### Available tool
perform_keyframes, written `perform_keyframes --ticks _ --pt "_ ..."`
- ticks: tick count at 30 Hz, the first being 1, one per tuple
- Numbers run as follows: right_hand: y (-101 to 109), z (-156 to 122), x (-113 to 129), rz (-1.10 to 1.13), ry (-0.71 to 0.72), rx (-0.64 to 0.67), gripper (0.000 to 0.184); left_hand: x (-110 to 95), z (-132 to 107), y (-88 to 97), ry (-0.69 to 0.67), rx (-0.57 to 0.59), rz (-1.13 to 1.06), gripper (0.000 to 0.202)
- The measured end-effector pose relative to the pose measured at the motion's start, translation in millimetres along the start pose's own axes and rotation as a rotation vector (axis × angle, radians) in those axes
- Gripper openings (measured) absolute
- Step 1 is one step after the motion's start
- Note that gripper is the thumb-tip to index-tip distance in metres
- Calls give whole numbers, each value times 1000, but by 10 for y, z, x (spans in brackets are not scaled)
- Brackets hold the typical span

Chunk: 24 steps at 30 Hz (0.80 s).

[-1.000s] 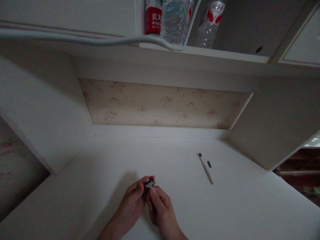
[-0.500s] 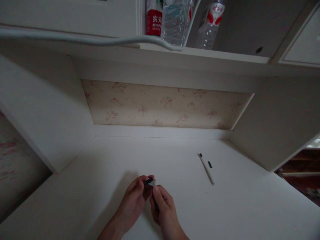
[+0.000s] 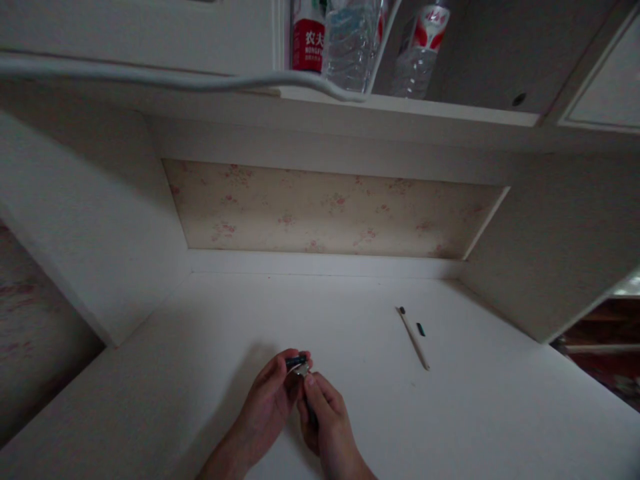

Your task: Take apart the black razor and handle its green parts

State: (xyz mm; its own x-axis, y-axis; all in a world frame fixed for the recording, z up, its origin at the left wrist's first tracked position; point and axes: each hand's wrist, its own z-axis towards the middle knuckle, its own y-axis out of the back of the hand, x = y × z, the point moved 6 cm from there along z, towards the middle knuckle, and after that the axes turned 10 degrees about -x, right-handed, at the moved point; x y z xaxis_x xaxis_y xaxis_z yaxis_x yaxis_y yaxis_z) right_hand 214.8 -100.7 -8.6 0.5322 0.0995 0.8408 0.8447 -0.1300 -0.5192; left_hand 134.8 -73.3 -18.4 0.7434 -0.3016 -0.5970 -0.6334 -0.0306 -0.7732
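My left hand point(image 3: 270, 393) is closed on a small dark stick-like piece point(image 3: 296, 361), pinched between thumb and fingers. Just below and to the right, my right hand point(image 3: 325, 413) grips a dark-handled tool point(image 3: 313, 415), most of it covered by the palm and fingers. A shiny metal part point(image 3: 302, 370) shows between the two hands, close against the dark piece; its exact kind is too small to make out. Both hands are held together above the white desk point(image 3: 350, 427).
A slim white pen-like stick point(image 3: 414, 340) with a dark end lies to the right, beside a short dark piece point(image 3: 421, 329). Overhead is a shelf point(image 3: 450, 113) with plastic bottles point(image 3: 350, 47), and a white cable point(image 3: 200, 81) hangs across its front. Side panels point(image 3: 540, 253) flank the desk.
The dark piece in my left hand has turned slightly and shows more of its length. My right hand has shifted a little to the left.
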Motion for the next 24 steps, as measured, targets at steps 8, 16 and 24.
perform_keyframes --ticks 8,16,24 --pt "28 -18 -24 -8 -41 11 41 -17 -13 -8 -27 4 43 24" --pt "50 -10 2 -108 -9 2 46 -2 18 54 -48 14 44 26" --pt "49 -27 16 -173 -11 7 47 -6 9 71 -42 17 71 29"
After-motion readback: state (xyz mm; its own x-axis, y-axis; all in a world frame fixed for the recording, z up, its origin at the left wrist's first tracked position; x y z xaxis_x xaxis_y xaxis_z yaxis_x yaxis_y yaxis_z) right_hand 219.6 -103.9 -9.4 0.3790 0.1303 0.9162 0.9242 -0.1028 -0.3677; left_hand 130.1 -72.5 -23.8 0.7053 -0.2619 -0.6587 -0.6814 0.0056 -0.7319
